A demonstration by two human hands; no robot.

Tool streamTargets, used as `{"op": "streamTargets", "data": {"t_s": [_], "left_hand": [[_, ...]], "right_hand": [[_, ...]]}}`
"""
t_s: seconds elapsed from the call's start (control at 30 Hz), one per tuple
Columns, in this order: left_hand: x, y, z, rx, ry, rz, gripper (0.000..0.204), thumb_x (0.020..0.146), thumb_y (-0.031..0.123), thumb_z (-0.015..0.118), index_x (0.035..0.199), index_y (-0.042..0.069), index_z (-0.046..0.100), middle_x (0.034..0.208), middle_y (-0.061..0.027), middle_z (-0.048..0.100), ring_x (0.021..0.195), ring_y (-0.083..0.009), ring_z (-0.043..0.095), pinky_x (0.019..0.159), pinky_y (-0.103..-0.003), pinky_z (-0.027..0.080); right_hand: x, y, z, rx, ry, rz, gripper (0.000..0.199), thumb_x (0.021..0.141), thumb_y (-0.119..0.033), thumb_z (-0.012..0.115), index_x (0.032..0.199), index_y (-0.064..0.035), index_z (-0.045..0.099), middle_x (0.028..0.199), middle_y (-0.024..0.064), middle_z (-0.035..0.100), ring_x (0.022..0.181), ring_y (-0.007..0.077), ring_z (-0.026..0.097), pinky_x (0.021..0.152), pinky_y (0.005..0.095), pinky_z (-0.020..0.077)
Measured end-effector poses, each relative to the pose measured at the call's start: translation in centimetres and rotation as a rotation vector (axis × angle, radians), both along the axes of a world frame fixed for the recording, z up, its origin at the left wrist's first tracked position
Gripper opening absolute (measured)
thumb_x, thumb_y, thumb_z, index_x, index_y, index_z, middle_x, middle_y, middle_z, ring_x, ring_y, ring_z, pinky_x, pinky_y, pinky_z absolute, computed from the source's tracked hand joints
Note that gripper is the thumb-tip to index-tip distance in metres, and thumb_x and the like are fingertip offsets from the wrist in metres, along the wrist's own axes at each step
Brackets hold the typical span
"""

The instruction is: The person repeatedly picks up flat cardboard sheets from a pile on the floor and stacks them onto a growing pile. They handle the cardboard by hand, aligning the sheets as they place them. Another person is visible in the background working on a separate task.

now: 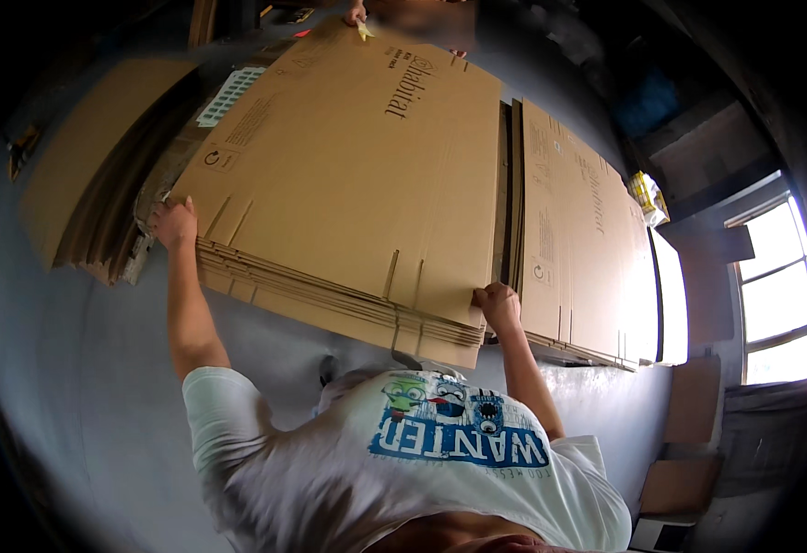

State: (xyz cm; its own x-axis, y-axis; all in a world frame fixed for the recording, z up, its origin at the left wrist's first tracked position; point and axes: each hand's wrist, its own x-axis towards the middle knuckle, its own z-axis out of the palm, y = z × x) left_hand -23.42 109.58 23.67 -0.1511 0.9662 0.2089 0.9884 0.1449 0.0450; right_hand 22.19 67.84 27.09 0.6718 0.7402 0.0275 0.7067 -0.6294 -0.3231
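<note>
A thick stack of flattened brown cardboard boxes [348,175] lies tilted in front of me. My left hand [175,224] grips its near left corner. My right hand [497,306] is closed on its near right corner, fingers curled over the edge. Both my arms reach up from my white printed t-shirt [403,470] at the bottom of the view. At the far end of the stack another person's hand [357,13] touches the top sheet next to a small yellow thing [365,30].
A second stack of flat cardboard [574,230] lies just right of mine. More brown sheets [81,166] pile up on the left. Grey floor [72,369] is below. A bright window [772,295] and small cardboard boxes [689,442] are at the right.
</note>
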Motion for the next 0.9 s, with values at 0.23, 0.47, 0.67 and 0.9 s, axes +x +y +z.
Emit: {"op": "streamTargets", "data": {"t_s": [0.23,0.47,0.67,0.9], "left_hand": [[0.1,-0.1,-0.6,0.029,0.039,0.028,0.051,0.092,0.046,0.039,0.121,0.004,0.047,0.122,-0.0167,0.044,0.114,-0.0348,0.042,0.089,-0.053,0.041],[0.5,0.0,-1.0,0.016,0.006,0.051,0.053,0.093,0.047,0.036,0.124,0.005,0.045,0.125,-0.0158,0.042,0.120,-0.0343,0.037,0.091,-0.053,0.039],[0.0,0.5,-2.2,0.058,0.025,0.037,0.053,0.093,0.047,0.035,0.126,0.006,0.044,0.129,-0.0160,0.040,0.122,-0.0343,0.035,0.093,-0.052,0.039],[0.3,0.0,-1.3,-0.019,-0.052,0.022,0.053,0.094,0.046,0.034,0.128,0.006,0.042,0.130,-0.0166,0.038,0.122,-0.0355,0.035,0.094,-0.053,0.038]], "right_hand": [[-0.5,2.6,-0.9,0.076,0.177,-0.153,0.041,0.072,-0.035,0.063,0.091,0.0013,0.065,0.087,0.0219,0.064,0.084,0.0338,0.063,0.076,0.0398,0.0501],[-0.2,1.9,-1.3,0.066,0.239,-0.213,0.040,0.073,-0.030,0.063,0.100,-0.0005,0.062,0.103,0.0231,0.058,0.096,0.0334,0.058,0.083,0.0387,0.0475],[0.0,1.3,-2.5,0.084,0.076,-0.266,0.033,0.075,-0.030,0.062,0.094,-0.0030,0.063,0.092,0.0204,0.062,0.089,0.0347,0.060,0.080,0.0407,0.0485],[2.0,1.1,-2.3,0.203,0.181,-0.290,0.034,0.074,-0.030,0.065,0.082,0.0027,0.065,0.073,0.0154,0.065,0.068,0.0233,0.064,0.064,0.0330,0.0503]]}}
